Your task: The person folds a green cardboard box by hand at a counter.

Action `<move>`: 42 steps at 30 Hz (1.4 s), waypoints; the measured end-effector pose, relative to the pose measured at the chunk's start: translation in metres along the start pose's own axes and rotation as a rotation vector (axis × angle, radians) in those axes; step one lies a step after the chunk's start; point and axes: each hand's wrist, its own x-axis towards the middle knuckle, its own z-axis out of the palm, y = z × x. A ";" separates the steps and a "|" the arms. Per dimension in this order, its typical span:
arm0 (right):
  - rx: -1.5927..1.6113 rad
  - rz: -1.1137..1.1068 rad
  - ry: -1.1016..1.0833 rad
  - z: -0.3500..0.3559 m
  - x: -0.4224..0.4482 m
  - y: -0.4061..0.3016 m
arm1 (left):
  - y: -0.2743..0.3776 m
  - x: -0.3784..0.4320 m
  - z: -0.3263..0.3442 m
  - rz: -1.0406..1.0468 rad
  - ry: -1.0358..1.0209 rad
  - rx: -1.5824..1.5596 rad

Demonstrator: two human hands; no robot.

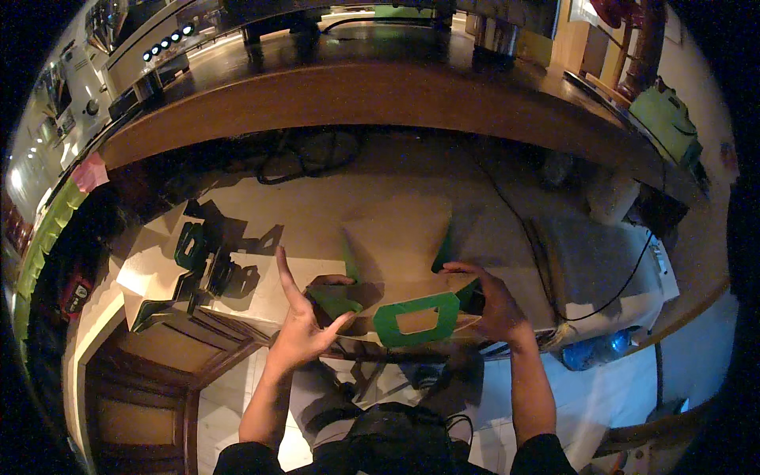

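Note:
A partly folded cardboard carton [409, 288], brown inside with green outer faces, is held between my hands at the counter's near edge. Its green handle panel [385, 325] with a cut-out faces me, and green flaps stand up at the far side. My left hand [300, 326] grips a folded green side flap [333, 300] between thumb and fingers, one finger pointing up and away. On the right end, my right hand [504, 306] holds the carton's side with fingers spread along the edge; part of that grip is hidden.
Several cartons with green handles [190, 244] stand at the left. A raised wooden shelf [368, 98] crosses the far side. Black cable [534, 249] trails over the right side of the counter. A blue plastic-looking object [585, 355] sits below right; wooden cabinet doors [139, 409] are lower left.

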 end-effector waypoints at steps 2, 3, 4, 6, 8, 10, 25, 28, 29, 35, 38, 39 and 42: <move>-0.070 -0.012 0.011 -0.001 -0.004 0.008 | 0.002 -0.003 0.002 0.060 -0.007 0.145; -0.067 -0.015 0.028 -0.001 -0.006 0.014 | 0.003 -0.004 0.000 0.036 -0.053 0.159; -0.064 -0.018 0.045 0.000 -0.007 0.020 | 0.004 -0.006 -0.003 0.015 -0.101 0.176; -0.021 0.004 0.053 0.000 -0.007 0.019 | 0.004 -0.009 -0.009 -0.036 -0.200 0.100; 0.058 0.057 0.037 -0.001 -0.004 0.011 | 0.008 -0.006 -0.017 0.157 -0.265 0.193; 0.043 0.031 0.033 -0.003 -0.006 0.018 | 0.011 -0.004 -0.023 0.253 -0.315 0.181; 0.282 0.209 0.032 -0.004 -0.034 0.021 | 0.026 -0.008 0.021 -0.118 -0.093 0.508; 0.255 0.331 0.238 0.021 -0.010 0.001 | 0.025 -0.006 0.028 -0.138 -0.054 0.437; 0.278 0.347 0.292 0.025 -0.006 -0.001 | 0.037 -0.001 0.029 -0.268 -0.099 0.305; 0.170 -0.031 0.651 0.053 0.014 -0.023 | 0.021 -0.005 0.041 -0.160 0.114 -0.146; 0.180 -0.030 0.666 0.057 0.007 -0.013 | 0.013 -0.003 0.041 -0.044 0.106 -0.273; 0.246 -0.042 0.646 0.056 0.005 -0.015 | 0.012 -0.001 0.039 -0.044 0.065 -0.320; 0.325 -0.146 0.615 0.053 0.000 -0.022 | 0.020 0.014 0.031 -0.085 0.059 -0.418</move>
